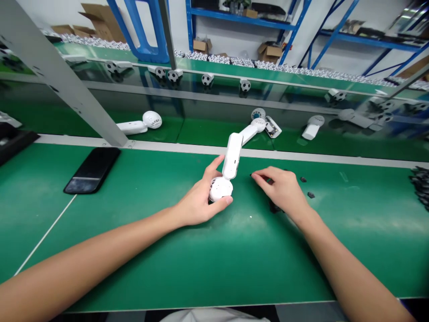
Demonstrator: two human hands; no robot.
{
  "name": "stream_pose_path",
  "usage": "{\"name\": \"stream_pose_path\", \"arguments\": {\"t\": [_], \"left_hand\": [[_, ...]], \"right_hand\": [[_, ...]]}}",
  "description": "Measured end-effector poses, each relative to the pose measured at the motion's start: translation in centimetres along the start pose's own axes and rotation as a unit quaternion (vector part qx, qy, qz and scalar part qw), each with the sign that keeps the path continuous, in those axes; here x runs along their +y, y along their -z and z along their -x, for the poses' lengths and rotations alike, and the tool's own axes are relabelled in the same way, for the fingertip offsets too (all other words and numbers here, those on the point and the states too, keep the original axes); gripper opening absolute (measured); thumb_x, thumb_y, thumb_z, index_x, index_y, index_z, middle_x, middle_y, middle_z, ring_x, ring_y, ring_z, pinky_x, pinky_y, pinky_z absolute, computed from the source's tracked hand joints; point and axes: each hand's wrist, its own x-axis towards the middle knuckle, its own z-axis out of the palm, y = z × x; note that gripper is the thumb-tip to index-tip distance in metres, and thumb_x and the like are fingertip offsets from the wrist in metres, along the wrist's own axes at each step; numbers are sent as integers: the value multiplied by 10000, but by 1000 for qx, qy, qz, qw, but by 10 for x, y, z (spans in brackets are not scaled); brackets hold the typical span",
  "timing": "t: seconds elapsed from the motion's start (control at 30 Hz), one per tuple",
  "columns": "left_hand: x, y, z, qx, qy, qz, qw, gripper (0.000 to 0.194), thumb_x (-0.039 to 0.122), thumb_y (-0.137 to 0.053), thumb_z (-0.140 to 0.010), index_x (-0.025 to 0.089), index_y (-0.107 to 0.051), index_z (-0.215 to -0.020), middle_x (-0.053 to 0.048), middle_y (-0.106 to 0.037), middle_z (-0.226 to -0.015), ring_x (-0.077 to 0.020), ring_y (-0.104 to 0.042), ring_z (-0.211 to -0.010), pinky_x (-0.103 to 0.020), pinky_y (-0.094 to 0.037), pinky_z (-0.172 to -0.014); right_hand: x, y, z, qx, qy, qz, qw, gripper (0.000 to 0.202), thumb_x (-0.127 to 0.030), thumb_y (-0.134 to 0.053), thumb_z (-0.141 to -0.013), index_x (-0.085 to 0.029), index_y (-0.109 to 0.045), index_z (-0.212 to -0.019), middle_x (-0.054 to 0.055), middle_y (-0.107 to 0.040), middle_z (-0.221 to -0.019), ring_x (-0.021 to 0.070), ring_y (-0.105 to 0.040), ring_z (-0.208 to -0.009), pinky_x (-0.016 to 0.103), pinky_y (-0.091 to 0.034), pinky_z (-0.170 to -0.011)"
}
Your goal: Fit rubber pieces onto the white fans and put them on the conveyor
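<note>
In the head view my left hand (201,197) is closed around the round vented head of a white handheld fan (232,156). The fan's long body points up and away from me, tilted a little to the right. My right hand (281,188) is to the right of the fan, apart from it, thumb and forefinger pinched on a tiny black piece (251,175). Under that hand lie more black parts (274,206), partly hidden by it. Two small black pieces, one nearer (311,195) and one farther (303,179), rest on the green table just right of the hand.
A black phone (93,171) lies on the green table (187,264) at left. A pile of black parts (420,185) sits at the right edge. Beyond a metal rail, more white fans (152,120) lie on a green surface. A slanting metal post (77,85) stands at left.
</note>
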Motion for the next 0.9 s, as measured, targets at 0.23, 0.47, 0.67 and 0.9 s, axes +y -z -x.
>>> {"name": "stream_pose_path", "arguments": {"t": [0.23, 0.47, 0.67, 0.9], "left_hand": [[2, -6, 0, 27, -66, -37, 997, 521, 334, -727, -901, 193, -491, -1344, -130, -613, -1284, -293, -614, -1167, -459, -492, -1042], [2, -9, 2, 3, -31, -49, 998, 442, 333, -712, -906, 216, -511, -1282, -105, -630, -1196, -262, -638, -1036, -390, -531, -874], [4, -9, 5, -19, -18, -67, 997, 417, 284, -658, -917, 235, -495, -1298, -114, -571, -1271, -249, -623, -1042, -412, -545, -897], [7, -5, 3, -39, -23, -66, 997, 441, 336, -682, -885, 219, -528, -1281, -120, -584, -1252, -269, -626, -1055, -430, -553, -917]], "right_hand": [[-53, -11, 22, -73, -146, -390, 906, 286, -471, -824, -865, -196, -768, -916, 60, -800, -800, 229, -775, -737, 345, -646, -710], [-63, -30, 24, -82, -139, -414, 896, 282, -467, -780, -908, -208, -679, -860, 12, -717, -736, 160, -676, -674, 284, -582, -673], [-53, -39, 26, -98, -153, -383, 906, 334, -477, -855, -816, -207, -659, -816, 16, -703, -721, 178, -654, -652, 300, -563, -637], [-42, -45, 25, -162, -147, -337, 916, 322, -509, -759, -895, -223, -614, -874, 15, -688, -739, 164, -592, -586, 255, -442, -449]]}}
